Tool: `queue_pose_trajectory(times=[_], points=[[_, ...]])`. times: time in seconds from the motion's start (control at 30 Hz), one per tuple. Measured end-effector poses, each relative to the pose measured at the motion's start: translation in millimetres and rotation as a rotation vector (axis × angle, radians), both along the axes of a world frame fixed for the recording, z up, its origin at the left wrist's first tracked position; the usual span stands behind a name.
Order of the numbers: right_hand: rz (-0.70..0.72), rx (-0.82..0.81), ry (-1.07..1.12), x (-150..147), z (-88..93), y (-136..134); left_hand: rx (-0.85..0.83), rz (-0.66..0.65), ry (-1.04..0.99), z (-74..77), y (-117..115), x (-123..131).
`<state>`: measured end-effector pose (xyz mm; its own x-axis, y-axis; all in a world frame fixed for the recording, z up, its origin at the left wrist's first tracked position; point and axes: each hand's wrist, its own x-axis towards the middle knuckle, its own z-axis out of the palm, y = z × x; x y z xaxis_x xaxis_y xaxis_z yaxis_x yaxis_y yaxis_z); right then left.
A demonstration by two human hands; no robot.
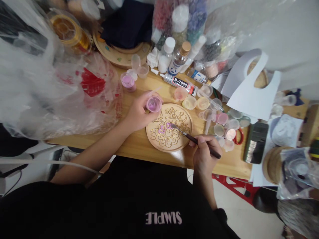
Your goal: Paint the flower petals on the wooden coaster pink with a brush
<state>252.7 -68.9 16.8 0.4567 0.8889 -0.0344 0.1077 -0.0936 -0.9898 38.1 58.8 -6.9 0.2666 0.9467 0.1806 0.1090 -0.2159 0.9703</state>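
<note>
A round wooden disc [183, 136] with a gold outlined flower pattern lies on the wooden table [139, 146] in front of me. My right hand [203, 154] is closed around a thin paintbrush [193, 138], whose tip touches the purple-painted centre of the pattern. My left hand [138, 113] is wrapped around a small clear cup of pink-purple paint [154, 104], held at the disc's upper left edge.
Several small paint cups [219, 121] cluster right of the disc. A B-7000 glue tube [178, 83] and bottles [179, 58] stand behind it. Crumpled plastic bags [50, 93] fill the left side. A dark phone [255, 142] and white card [249, 89] lie at the right.
</note>
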Motion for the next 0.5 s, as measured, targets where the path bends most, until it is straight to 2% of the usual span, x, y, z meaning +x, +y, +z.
queue_pose_trajectory(times=[0.5], points=[[-0.010,-0.024,-0.064,0.8,-1.2,1.7,-0.031,0.004,0.048,4.2,0.1,-0.7]])
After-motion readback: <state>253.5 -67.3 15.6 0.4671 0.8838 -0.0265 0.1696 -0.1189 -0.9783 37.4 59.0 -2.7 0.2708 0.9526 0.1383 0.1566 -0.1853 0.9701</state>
